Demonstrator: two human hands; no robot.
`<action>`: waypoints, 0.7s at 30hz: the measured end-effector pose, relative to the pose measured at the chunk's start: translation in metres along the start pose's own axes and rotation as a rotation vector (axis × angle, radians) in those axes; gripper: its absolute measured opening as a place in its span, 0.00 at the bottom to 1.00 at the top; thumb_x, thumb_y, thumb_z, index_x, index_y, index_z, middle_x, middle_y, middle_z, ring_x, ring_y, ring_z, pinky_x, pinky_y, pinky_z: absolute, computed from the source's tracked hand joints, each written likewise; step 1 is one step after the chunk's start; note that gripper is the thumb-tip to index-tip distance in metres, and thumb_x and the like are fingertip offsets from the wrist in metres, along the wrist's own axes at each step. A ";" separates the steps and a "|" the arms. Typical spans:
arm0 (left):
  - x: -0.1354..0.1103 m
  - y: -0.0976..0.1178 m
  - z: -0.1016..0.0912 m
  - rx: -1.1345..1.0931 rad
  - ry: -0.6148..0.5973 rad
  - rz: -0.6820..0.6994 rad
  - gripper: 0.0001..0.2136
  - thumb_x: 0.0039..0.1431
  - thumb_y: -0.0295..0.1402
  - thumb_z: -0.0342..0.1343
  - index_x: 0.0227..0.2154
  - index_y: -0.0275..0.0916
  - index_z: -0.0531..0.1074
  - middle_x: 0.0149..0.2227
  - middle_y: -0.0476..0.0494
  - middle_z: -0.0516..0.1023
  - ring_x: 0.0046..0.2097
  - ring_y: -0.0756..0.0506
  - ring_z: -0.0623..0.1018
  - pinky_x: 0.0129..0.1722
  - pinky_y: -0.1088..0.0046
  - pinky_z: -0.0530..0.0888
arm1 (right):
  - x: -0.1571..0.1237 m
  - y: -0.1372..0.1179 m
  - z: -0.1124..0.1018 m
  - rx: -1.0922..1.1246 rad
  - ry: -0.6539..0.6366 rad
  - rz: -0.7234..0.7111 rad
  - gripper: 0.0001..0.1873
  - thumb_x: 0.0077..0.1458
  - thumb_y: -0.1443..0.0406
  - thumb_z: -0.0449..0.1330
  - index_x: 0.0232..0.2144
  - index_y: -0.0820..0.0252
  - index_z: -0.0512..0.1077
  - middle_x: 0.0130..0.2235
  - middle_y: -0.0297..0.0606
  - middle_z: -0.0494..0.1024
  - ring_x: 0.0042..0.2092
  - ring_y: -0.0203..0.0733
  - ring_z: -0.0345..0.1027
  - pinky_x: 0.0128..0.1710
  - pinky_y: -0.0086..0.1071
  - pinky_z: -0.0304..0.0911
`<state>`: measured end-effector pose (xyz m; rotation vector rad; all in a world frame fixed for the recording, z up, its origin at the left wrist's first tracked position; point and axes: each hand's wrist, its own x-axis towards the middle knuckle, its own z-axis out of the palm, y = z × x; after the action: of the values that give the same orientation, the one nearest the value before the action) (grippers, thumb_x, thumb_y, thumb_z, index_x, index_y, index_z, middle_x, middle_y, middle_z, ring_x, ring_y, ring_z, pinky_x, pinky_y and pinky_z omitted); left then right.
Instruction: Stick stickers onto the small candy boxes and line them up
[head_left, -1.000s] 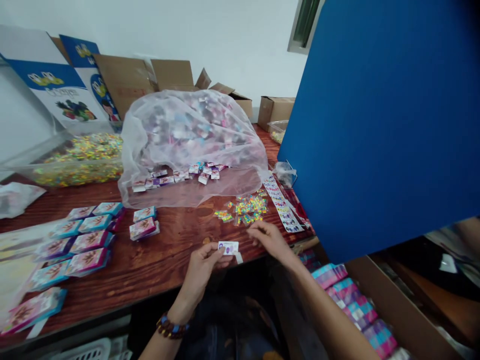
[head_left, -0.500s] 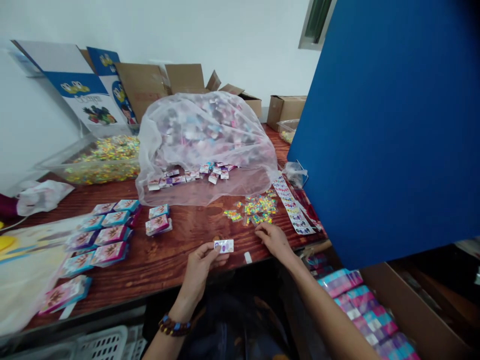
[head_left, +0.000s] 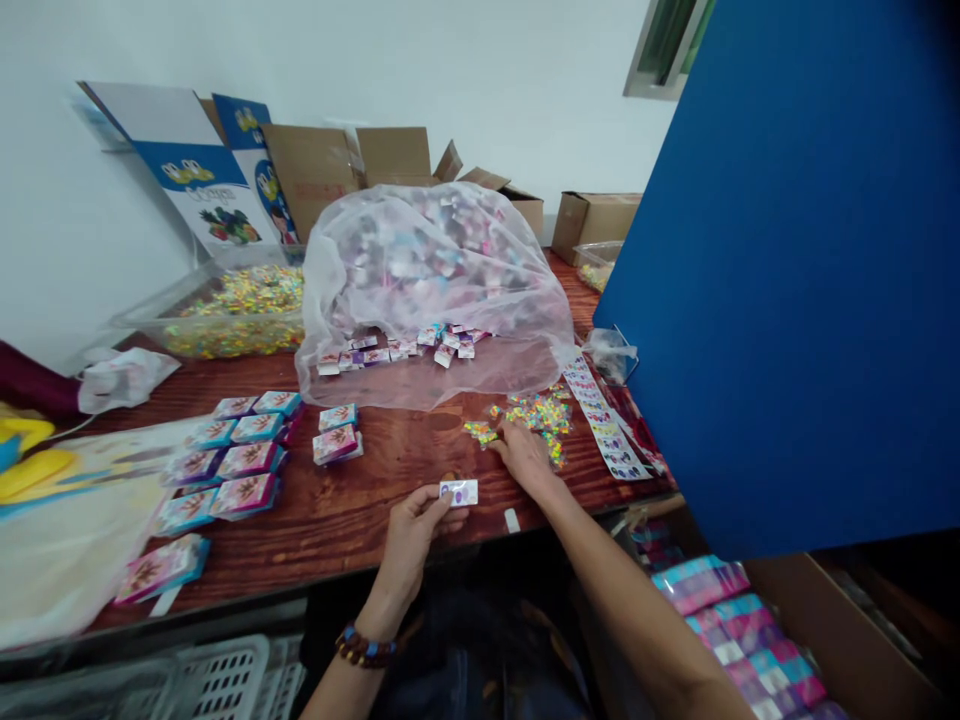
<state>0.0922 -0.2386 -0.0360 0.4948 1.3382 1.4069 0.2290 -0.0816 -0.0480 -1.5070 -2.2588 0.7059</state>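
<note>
Boxes (head_left: 247, 459) lie in rows on our bench (head_left: 375, 490) at nine o'clock from the card (head_left: 465, 491), which our left hand (head_left: 414, 527) pinches between thumb and fingers near the front edge. At one-thirty from it, our right hand (head_left: 526, 458) rests half curled on the packets (head_left: 555, 414), and we cannot tell whether it grips any, with stickers (head_left: 600, 413) at two o'clock beyond; we judge the step to be picking out a packet, calling for a clean pinch on just one.

Soft, dim light leaves deep shadow below the table (head_left: 337, 510), and edges look stretched
</note>
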 end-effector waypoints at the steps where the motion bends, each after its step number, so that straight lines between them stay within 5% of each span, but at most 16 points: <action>1: 0.001 0.000 -0.002 -0.003 0.004 0.000 0.13 0.49 0.36 0.62 0.34 0.33 0.72 0.32 0.42 0.80 0.32 0.46 0.80 0.33 0.74 0.77 | 0.003 0.001 0.002 -0.002 -0.008 0.015 0.08 0.53 0.63 0.60 0.37 0.58 0.71 0.41 0.42 0.74 0.42 0.45 0.67 0.42 0.36 0.56; 8: 0.013 0.001 -0.004 -0.039 0.074 0.008 0.13 0.47 0.36 0.63 0.33 0.33 0.71 0.32 0.42 0.80 0.33 0.45 0.81 0.33 0.74 0.78 | -0.008 0.008 -0.011 0.164 -0.080 -0.019 0.06 0.53 0.63 0.56 0.25 0.58 0.67 0.28 0.32 0.72 0.31 0.36 0.65 0.33 0.28 0.57; 14: 0.026 0.005 0.018 -0.014 0.013 0.005 0.15 0.48 0.36 0.62 0.36 0.33 0.72 0.34 0.41 0.80 0.34 0.45 0.81 0.34 0.73 0.78 | -0.034 -0.002 -0.020 0.618 -0.328 -0.072 0.08 0.51 0.60 0.57 0.26 0.58 0.65 0.19 0.26 0.62 0.20 0.32 0.55 0.21 0.25 0.52; 21: 0.020 0.004 0.028 -0.036 -0.067 0.033 0.15 0.53 0.41 0.58 0.38 0.34 0.70 0.35 0.42 0.80 0.34 0.45 0.81 0.37 0.69 0.78 | -0.038 -0.009 -0.008 0.503 -0.219 -0.122 0.06 0.51 0.64 0.57 0.25 0.59 0.66 0.22 0.29 0.64 0.23 0.31 0.54 0.21 0.24 0.48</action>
<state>0.1080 -0.2082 -0.0316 0.5375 1.2548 1.4266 0.2404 -0.1177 -0.0364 -1.0856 -2.0754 1.3346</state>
